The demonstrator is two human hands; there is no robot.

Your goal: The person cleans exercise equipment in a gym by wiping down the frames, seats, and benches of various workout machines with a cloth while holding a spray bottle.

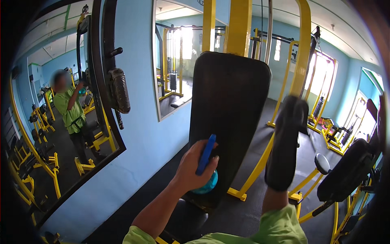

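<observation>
My left hand grips a spray bottle with a blue trigger head and a rounded, see-through teal body. It is in front of the lower part of a tall black padded backrest on a yellow exercise machine. My right forearm reaches up behind a long black arm pad of the machine, right of the backrest. That pad hides my right hand, so what it holds or touches cannot be seen. Below the bottle is a black seat pad, partly hidden by my left forearm.
A worn black pad on a dark machine arm stands at the left, by the blue wall. A dark-framed mirror shows a person in a green shirt. More padded machines, a round pad and yellow frames stand at the right.
</observation>
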